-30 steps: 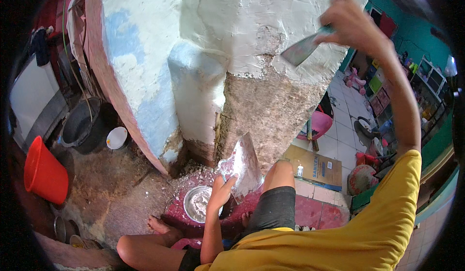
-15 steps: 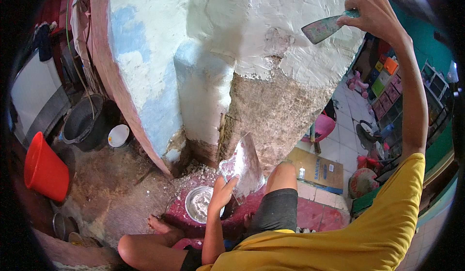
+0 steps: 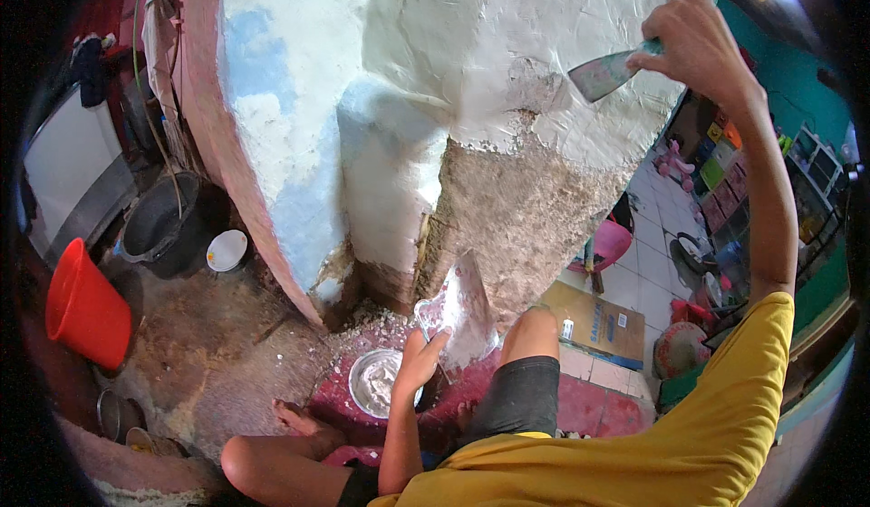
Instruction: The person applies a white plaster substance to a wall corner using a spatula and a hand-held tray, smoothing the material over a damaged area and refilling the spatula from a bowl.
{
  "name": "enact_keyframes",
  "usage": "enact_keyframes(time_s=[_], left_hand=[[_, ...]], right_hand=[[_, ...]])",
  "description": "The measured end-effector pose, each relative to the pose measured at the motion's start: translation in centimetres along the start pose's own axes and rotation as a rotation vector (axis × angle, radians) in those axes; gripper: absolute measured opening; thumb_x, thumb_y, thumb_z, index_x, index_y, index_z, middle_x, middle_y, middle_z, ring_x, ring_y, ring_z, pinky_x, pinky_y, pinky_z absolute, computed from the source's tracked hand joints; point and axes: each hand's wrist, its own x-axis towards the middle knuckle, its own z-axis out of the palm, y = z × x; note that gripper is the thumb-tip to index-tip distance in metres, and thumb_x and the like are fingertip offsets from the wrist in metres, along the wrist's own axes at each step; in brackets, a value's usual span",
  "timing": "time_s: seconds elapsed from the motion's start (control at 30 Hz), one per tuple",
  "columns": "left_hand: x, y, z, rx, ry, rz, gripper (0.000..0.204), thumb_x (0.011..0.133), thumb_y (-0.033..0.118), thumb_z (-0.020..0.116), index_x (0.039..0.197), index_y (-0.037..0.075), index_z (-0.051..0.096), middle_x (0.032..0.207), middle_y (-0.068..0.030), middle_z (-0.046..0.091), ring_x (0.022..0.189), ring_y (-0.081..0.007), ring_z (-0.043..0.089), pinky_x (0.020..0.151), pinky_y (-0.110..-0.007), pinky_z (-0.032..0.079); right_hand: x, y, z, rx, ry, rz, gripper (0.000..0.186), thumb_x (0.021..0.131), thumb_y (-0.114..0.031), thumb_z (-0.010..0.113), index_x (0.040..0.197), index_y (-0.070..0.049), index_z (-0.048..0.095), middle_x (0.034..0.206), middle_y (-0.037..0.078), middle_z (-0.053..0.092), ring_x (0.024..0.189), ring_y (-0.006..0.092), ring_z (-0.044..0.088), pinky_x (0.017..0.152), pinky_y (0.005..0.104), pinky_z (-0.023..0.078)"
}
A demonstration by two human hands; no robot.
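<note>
My right hand (image 3: 696, 43), raised at the upper right, is closed round the handle of a putty knife (image 3: 602, 76). Its wide, plaster-stained blade points left and down, over or against the white plastered part of the wall (image 3: 489, 45); contact cannot be made out. Low in the middle, my left hand (image 3: 420, 362) grips the edge of an irregular, thin sheet (image 3: 464, 312) smeared with white plaster, which stands tilted up before the wall's base. Just left of that hand is a round tub (image 3: 370, 385) of white plaster, partly hidden by my wrist.
Bare, rough brown wall (image 3: 517, 203) lies below the plaster, with crumbs of rubble at its foot. A red bucket (image 3: 88, 306), a black basin (image 3: 163, 226) and a white lid-like dish (image 3: 227, 251) are at left. Flattened cardboard (image 3: 598, 321) and a pink basin (image 3: 609, 244) are at right.
My right hand and the putty knife have moved slightly down along the wall. The view has shifted a little; my left hand still holds the sheet in about the same place.
</note>
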Motion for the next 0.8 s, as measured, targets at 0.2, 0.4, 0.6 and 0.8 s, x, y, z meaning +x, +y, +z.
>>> enact_keyframes(time_s=[0.2, 0.4, 0.6, 0.8], left_hand=[[-0.4, 0.8, -0.2, 0.035, -0.095, -0.099, 0.030, 0.083, 0.022, 0.055, 0.100, -0.002, 0.057, 0.086, -0.0035, 0.060, 0.078, -0.0133, 0.052, 0.073, -0.032, 0.041], [-0.3, 0.4, -0.4, 0.123, -0.069, -0.105, 0.030, 0.080, 0.021, 0.055, 0.096, -0.003, 0.058, 0.083, -0.0058, 0.061, 0.075, -0.0143, 0.052, 0.072, -0.032, 0.043], [-0.3, 0.1, -0.4, 0.083, -0.020, 0.002, 0.028, 0.080, 0.019, 0.052, 0.087, -0.007, 0.056, 0.069, -0.0091, 0.057, 0.067, -0.0135, 0.050, 0.065, -0.034, 0.043], [-0.3, 0.4, -0.4, 0.058, -0.042, 0.010, 0.028, 0.081, 0.020, 0.052, 0.090, -0.006, 0.056, 0.072, -0.0091, 0.058, 0.068, -0.0143, 0.051, 0.067, -0.034, 0.043]], right_hand=[[2.1, -3.9, -2.7, 0.103, -0.177, -0.081, 0.038, 0.065, -0.046, 0.069, 0.064, -0.008, 0.066, 0.060, 0.007, 0.060, 0.062, 0.0207, 0.053, 0.081, 0.0340, 0.034], [1.8, -2.3, -0.9, 0.132, 0.006, -0.061, 0.036, 0.060, -0.039, 0.075, 0.072, -0.006, 0.067, 0.068, 0.007, 0.062, 0.065, 0.0210, 0.050, 0.077, 0.0327, 0.034], [2.6, -3.3, -1.3, 0.129, -0.110, 0.027, 0.038, 0.059, -0.040, 0.076, 0.072, -0.005, 0.068, 0.067, 0.007, 0.062, 0.065, 0.0210, 0.047, 0.076, 0.0324, 0.033], [2.1, -2.9, 0.2, 0.170, -0.066, -0.041, 0.038, 0.057, -0.040, 0.077, 0.068, -0.005, 0.067, 0.065, 0.007, 0.061, 0.066, 0.0212, 0.047, 0.078, 0.0336, 0.033]])
